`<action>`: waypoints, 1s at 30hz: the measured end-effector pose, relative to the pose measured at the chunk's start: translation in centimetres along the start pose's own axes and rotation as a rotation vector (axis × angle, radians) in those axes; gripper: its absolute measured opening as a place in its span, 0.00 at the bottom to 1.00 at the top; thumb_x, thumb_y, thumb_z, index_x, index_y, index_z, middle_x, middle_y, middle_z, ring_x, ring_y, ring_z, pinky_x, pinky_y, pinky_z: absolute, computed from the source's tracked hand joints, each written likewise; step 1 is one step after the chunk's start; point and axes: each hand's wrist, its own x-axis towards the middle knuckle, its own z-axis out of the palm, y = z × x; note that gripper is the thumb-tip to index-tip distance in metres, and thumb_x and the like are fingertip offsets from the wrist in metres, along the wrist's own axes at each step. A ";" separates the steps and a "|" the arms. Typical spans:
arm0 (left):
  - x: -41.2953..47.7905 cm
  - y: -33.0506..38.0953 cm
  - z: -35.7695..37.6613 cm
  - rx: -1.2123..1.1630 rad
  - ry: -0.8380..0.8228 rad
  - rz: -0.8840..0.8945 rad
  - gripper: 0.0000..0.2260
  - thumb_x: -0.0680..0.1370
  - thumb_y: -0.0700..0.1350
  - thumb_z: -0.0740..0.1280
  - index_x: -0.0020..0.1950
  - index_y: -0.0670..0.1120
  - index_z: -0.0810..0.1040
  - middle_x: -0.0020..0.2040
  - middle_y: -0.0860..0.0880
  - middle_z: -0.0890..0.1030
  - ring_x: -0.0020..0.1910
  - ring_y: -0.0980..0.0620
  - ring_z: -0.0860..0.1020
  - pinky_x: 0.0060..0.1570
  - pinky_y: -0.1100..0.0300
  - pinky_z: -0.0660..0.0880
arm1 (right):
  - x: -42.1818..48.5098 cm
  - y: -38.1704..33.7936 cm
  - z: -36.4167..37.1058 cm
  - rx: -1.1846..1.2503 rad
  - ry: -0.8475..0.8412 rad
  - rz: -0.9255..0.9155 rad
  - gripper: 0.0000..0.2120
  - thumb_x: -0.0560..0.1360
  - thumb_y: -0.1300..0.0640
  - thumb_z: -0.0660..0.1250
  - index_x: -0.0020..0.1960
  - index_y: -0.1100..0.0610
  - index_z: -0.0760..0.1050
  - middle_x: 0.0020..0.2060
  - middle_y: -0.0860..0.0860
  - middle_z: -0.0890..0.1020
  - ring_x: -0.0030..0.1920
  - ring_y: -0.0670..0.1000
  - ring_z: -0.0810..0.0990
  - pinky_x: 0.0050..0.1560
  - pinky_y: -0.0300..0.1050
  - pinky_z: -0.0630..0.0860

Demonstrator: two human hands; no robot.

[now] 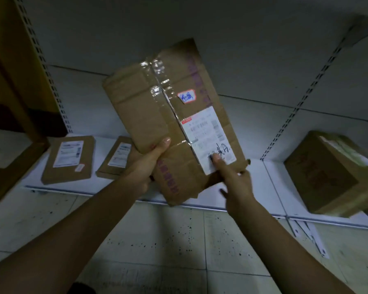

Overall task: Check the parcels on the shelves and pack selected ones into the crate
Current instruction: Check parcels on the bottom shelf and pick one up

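Left grip (pixel 145 166) is clasping the taped cardboard parcel (pixel 149 107) at frame centre; right grip (pixel 236 183), index finger extended, is touching its shipping label (pixel 206 136).

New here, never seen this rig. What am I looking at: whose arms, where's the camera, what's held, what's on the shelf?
No machine here: a person works with bare hands, and the one picture comes from a camera on their head, looking forward and down. The left hand grips a taped cardboard parcel by its lower edge. The right hand puts a forefinger on its white label. Behind, on the white shelf, lie two flat parcels at the left and a bigger box at the right. No crate is in view.
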 end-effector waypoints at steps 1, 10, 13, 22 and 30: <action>0.1 -0.1 -1.0 0.052 -0.010 0.006 0.32 0.66 0.53 0.76 0.67 0.51 0.72 0.58 0.50 0.81 0.52 0.49 0.81 0.50 0.49 0.79 | 0.1 -0.4 -0.3 -0.076 0.041 -0.060 0.44 0.66 0.45 0.74 0.75 0.54 0.57 0.66 0.51 0.71 0.66 0.53 0.71 0.63 0.54 0.69; -7.0 2.8 -8.2 0.249 0.031 -0.157 0.38 0.64 0.50 0.78 0.71 0.54 0.66 0.61 0.54 0.78 0.55 0.56 0.79 0.50 0.60 0.77 | -4.2 -3.2 4.4 -0.475 -0.415 -0.051 0.25 0.71 0.50 0.72 0.65 0.52 0.69 0.53 0.50 0.83 0.48 0.49 0.84 0.52 0.51 0.81; -11.7 4.6 -10.6 0.219 0.098 -0.240 0.43 0.63 0.49 0.80 0.74 0.54 0.63 0.66 0.51 0.75 0.62 0.51 0.76 0.61 0.49 0.74 | -8.3 -3.2 4.7 -0.512 -0.461 0.105 0.18 0.73 0.52 0.71 0.60 0.50 0.71 0.53 0.51 0.82 0.51 0.52 0.83 0.54 0.58 0.79; -26.9 15.4 -14.1 0.100 0.301 -0.375 0.47 0.62 0.55 0.79 0.76 0.57 0.58 0.68 0.52 0.73 0.63 0.51 0.75 0.62 0.48 0.74 | -21.7 -11.0 7.1 -0.560 -0.680 0.212 0.18 0.70 0.55 0.72 0.57 0.56 0.71 0.47 0.56 0.82 0.45 0.56 0.84 0.43 0.54 0.81; -41.5 26.6 -9.7 0.028 0.563 -0.210 0.41 0.67 0.52 0.77 0.74 0.56 0.60 0.64 0.57 0.75 0.58 0.59 0.77 0.55 0.60 0.78 | -31.4 -24.2 7.4 -0.765 -0.929 0.026 0.29 0.71 0.53 0.72 0.68 0.53 0.65 0.57 0.49 0.80 0.52 0.48 0.82 0.46 0.43 0.81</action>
